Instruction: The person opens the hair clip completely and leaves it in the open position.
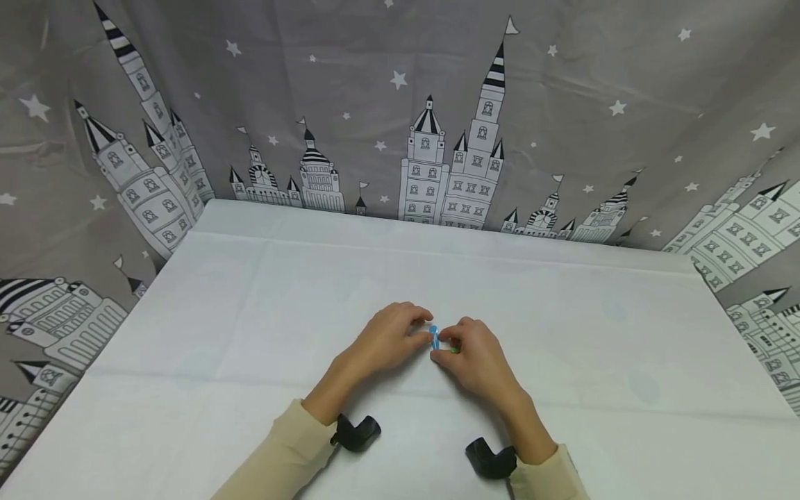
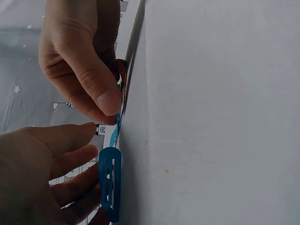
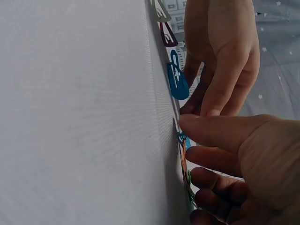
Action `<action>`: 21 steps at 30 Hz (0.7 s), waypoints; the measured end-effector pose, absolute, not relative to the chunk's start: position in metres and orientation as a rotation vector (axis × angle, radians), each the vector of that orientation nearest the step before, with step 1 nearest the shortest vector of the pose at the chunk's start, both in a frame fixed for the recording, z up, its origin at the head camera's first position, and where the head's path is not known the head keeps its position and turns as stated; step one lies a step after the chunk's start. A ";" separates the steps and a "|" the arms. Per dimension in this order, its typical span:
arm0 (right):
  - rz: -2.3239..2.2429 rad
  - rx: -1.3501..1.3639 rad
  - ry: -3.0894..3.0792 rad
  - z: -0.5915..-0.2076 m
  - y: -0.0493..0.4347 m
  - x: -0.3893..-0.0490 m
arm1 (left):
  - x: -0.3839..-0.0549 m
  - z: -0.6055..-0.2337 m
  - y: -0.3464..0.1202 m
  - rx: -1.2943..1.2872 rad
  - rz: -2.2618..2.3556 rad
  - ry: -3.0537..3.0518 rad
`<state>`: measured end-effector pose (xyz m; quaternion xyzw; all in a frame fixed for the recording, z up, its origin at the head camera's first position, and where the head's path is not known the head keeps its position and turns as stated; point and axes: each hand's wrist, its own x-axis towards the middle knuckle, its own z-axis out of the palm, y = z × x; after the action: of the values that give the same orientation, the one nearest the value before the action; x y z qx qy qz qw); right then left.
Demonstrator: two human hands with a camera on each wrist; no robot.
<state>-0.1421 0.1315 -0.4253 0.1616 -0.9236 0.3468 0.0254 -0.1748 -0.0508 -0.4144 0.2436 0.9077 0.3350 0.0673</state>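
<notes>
My left hand (image 1: 390,339) is spread around the far side of a blue snap hair clip (image 2: 117,187), its thumb and index finger apart. In the head view the two hands nearly meet over a small blue piece. My right hand (image 1: 480,357) pinches another blue hair clip (image 2: 114,136) between thumb and index finger. Under its other fingers are an orange clip (image 3: 184,164) and a green clip (image 1: 455,349), mostly hidden. Whether my left fingertips touch the nearer blue clip is hard to tell.
In the right wrist view, a dark red clip (image 3: 174,41) and a grey clip (image 3: 164,18) lie in line beyond the blue one. A white cloth (image 1: 250,312) with creases covers the table. Behind it hangs a grey curtain (image 1: 350,83) with printed castles.
</notes>
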 end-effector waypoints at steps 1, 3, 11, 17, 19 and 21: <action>1.065 0.498 -2.854 -0.425 0.132 -0.142 | -0.176 -0.415 -0.050 0.746 0.992 2.740; 1.053 0.487 -2.859 -0.425 0.132 -0.142 | -0.177 -0.415 -0.049 0.763 0.952 2.751; 1.042 0.445 -2.893 -0.424 0.133 -0.142 | -0.179 -0.417 -0.046 0.791 0.839 2.796; 1.070 0.410 -2.901 -0.423 0.135 -0.142 | -0.180 -0.416 -0.045 0.764 0.832 2.800; 1.073 0.402 -2.903 -0.423 0.136 -0.142 | -0.180 -0.416 -0.045 0.752 0.824 2.797; 1.072 0.398 -2.904 -0.423 0.137 -0.142 | -0.180 -0.415 -0.044 0.743 0.817 2.798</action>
<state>-0.1419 0.1374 -0.4233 0.1274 -0.9304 0.3436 0.0101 -0.1804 -0.0445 -0.4150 0.2464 0.9281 0.2710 0.0668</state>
